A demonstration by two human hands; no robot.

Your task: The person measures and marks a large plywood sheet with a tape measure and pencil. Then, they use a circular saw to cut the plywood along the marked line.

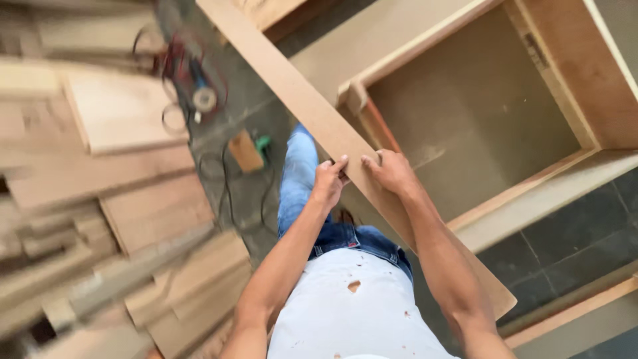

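Near the open wooden cabinet box, both arms reach forward, nearly straight. The left hand and right hand each clasp the long flat brown fibreboard plank, fingers curled over its edges.

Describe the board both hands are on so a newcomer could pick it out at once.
Start at the big open wooden cabinet box at upper right. Along its left edge, a long narrow brown board runs diagonally from top centre to lower right. It alone is gripped by the left hand and right hand; the other boards lie stacked at left.
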